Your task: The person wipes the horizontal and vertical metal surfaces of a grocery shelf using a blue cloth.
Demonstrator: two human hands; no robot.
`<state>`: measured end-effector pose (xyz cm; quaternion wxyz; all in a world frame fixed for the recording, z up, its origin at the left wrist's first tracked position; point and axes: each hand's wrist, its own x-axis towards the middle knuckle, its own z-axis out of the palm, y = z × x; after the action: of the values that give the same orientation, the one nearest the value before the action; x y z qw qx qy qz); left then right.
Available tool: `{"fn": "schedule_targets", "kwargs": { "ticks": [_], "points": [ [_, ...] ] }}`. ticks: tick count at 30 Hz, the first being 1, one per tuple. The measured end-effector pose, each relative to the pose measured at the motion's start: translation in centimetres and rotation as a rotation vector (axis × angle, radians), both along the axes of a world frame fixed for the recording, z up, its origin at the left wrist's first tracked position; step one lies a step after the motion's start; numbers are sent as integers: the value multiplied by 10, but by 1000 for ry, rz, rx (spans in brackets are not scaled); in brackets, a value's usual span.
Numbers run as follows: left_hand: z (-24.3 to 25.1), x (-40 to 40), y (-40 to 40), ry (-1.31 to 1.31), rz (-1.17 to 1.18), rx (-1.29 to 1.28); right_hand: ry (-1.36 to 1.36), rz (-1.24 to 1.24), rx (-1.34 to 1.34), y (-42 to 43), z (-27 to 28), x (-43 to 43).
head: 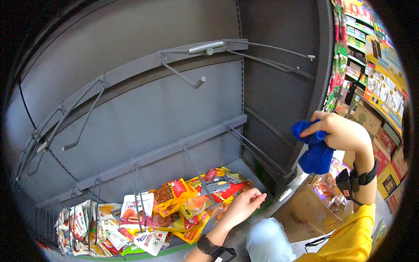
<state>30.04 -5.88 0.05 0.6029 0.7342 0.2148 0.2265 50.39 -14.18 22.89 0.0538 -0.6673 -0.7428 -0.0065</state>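
Observation:
A crumpled blue cloth (316,159) hangs from my right hand (342,132), which grips it beside the front edge of the dark shelf side panel (278,65). Lower down, my left hand (242,208) is loosely curled, with nothing visible in it. It is just in front of a heap of packaged snacks (196,206) on the bottom shelf; whether it touches them I cannot tell. Yellow and red bags lie nearest to that hand. White pouches (78,222) are bunched at the left end of the shelf.
Bare metal display hooks (183,73) stick out from an upper rail (131,67). More prongs (199,173) extend from a lower rail (163,149) over the snacks. At right stands an open cardboard box (301,209) with bagged goods; stacked cartons (384,140) and stocked shelves (356,36) are beyond.

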Motion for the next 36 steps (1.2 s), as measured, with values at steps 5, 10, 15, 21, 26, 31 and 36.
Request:
{"fn": "schedule_targets", "kwargs": {
  "ticks": [5, 10, 15, 21, 26, 31, 36],
  "points": [
    [7, -21, -4, -46, -62, 39, 86, 129, 202, -33, 4, -39],
    [15, -59, -6, 114, -121, 91, 421, 219, 139, -21, -34, -83],
    [29, -107, -9, 203, -9, 112, 990, 225, 138, 4, -96, -92],
    [32, -128, -11, 163, 135, -28, 1677, 85, 73, 24, -132, -92],
    [22, -128, 0, 39, 358, -67, 1487, 60, 196, 54, -165, -100],
    [11, -126, 10, 33, 507, -31, 1522, 54, 106, 136, -237, -94],
    [-3, -133, 15, 104, 547, 2, 1440, -16, 247, 212, -289, -108]
  ]
}}
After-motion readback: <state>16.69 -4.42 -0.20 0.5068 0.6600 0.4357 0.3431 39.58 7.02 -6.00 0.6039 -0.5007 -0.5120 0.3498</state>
